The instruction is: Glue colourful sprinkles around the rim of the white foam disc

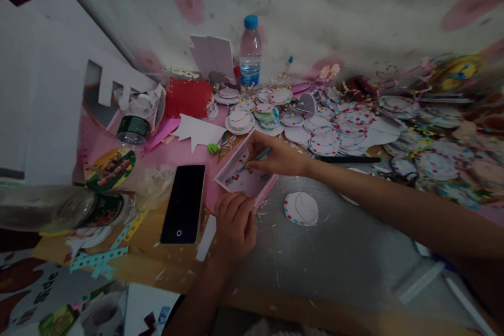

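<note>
Dim, flat light leaves the hands [235, 223] dusky and the corners darker, with a dull sheen across the grey mat [346, 252], a paler patch on the curtain [334, 10], smeared detail at far right, and wide-angle stretching toward the edges.

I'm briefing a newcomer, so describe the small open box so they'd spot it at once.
Find the grey work surface and look to its upper-left corner. There sits the shallow box, right hand over it, left hand at its near edge. Unlike the dotted white discs nearby, it is rectangular and walled, with small coloured bits inside.
</note>
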{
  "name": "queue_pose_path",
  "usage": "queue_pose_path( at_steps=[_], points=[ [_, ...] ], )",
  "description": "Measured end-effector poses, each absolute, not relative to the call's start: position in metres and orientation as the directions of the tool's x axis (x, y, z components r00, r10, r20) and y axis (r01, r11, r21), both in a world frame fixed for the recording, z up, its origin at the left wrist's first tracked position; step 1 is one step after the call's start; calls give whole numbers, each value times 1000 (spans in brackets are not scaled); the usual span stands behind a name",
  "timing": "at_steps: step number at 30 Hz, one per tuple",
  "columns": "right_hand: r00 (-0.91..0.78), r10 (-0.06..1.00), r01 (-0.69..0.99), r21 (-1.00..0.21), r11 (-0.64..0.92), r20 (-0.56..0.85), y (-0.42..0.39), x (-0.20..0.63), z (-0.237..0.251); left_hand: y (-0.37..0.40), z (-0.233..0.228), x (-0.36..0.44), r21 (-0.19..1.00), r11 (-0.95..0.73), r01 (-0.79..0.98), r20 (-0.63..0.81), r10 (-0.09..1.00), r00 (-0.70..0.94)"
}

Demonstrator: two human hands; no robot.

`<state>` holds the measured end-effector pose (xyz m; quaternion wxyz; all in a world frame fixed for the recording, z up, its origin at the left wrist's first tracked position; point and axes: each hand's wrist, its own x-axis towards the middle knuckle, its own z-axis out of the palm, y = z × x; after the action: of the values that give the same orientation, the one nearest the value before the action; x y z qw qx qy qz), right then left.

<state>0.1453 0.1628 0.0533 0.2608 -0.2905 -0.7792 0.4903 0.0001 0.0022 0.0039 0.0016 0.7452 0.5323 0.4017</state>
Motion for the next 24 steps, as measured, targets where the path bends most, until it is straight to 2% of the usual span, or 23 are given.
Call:
queue_pose_path(
  at_steps=[3,16,24],
  points=[
    [-657,746,182,-938,294,106,163,147,48,1,4,1,428,-428,796,589,800,114],
    [-578,801,217,-916,338,159,162,150,41,2,4,1,428,-444,788,585,800,133],
    [-637,754,251,-881,400,161,160,143,38,1,5,0,445,-434,784,570,812,126]
  ],
)
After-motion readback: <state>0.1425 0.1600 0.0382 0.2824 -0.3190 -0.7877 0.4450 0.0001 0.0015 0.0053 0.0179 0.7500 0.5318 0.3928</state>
